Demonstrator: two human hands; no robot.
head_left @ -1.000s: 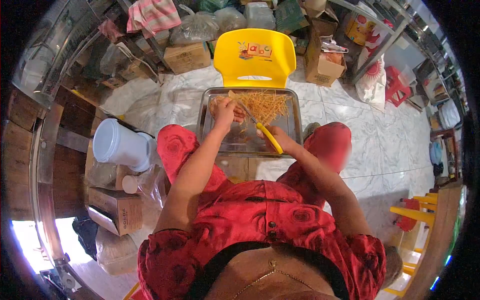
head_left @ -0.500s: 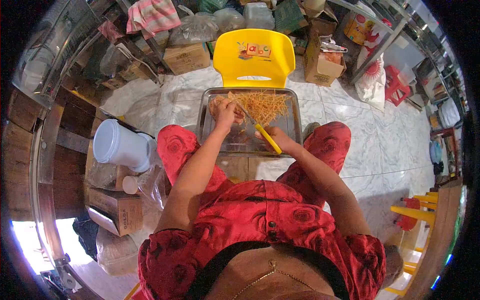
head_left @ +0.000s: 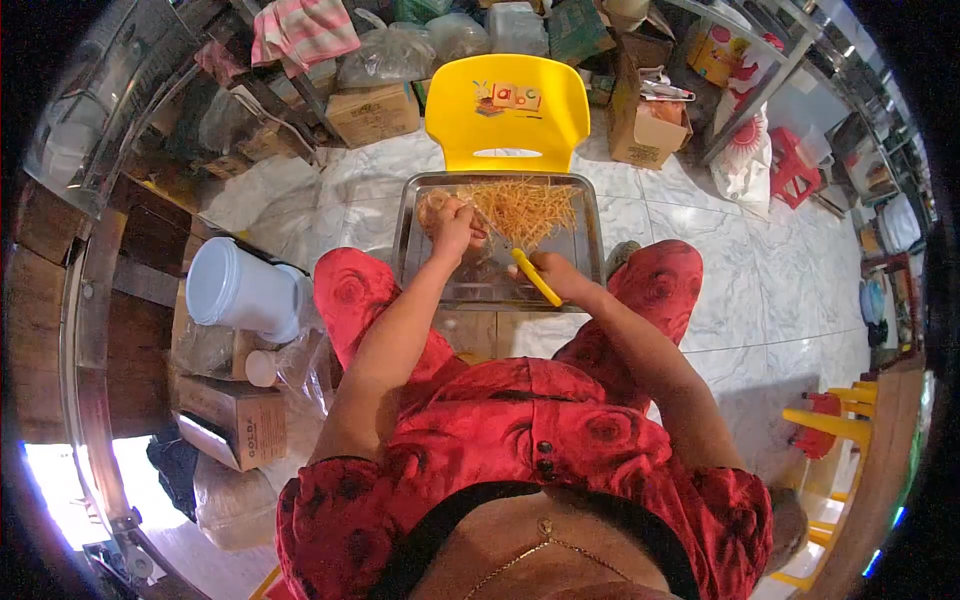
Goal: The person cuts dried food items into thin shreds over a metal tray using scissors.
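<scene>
My left hand (head_left: 457, 230) is closed over the left side of a metal tray (head_left: 480, 294), its fingers curled down. A pale brown clump (head_left: 429, 209) lies beside its fingers; what the fingers pinch is too small to make out. My right hand (head_left: 562, 277) is wrapped round a yellow-handled cutting tool (head_left: 538, 279) above the tray's front right part. The handle slants down to the right, and the blade is hard to see against the tray. A heap of thin, straw-coloured strands (head_left: 527, 208) covers the tray's far side, just beyond both hands.
A yellow chair back (head_left: 510, 110) stands directly behind the tray. White buckets (head_left: 228, 284) and a cardboard box (head_left: 240, 422) are on the left. More boxes (head_left: 648, 130) and bags line the back. Yellow stools (head_left: 830, 425) stand at the right. My knees flank the tray.
The tool's blade, plainly visible before and pointing toward my left hand, now hardly shows. Its yellow handle has turned slightly in my right hand. My left hand has barely moved.
</scene>
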